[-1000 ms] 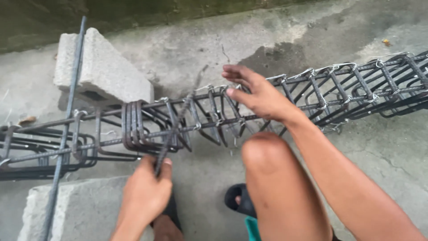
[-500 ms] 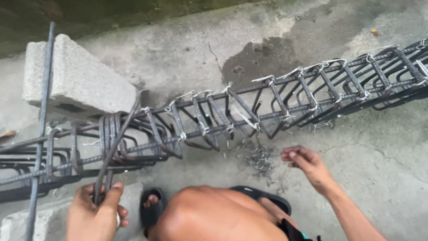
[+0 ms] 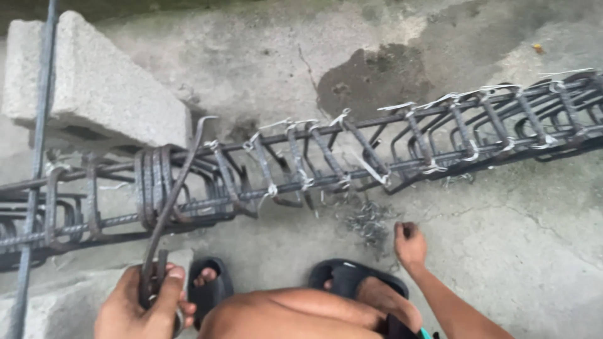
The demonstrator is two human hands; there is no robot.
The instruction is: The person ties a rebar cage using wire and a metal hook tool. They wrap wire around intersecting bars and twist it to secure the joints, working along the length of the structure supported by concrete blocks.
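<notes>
Across a cracked, stained concrete floor (image 3: 515, 207) lies a long rebar cage (image 3: 326, 163), its left end propped on concrete blocks (image 3: 94, 81). At bottom left, the left hand (image 3: 141, 307) has its grip clenched around a bent steel hook tool (image 3: 166, 207) leaning against the cage. The right hand (image 3: 409, 243), fingers curled, pinches at a small pile of tie wire (image 3: 369, 223) on the floor beside black sandals (image 3: 342, 276).

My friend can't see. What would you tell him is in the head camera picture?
A crouching person's left hand grips a bent steel hook tool leaning on a long rebar cage lying across concrete blocks. The right hand reaches to a small pile of wire ties on the ground, beside black sandals.
</notes>
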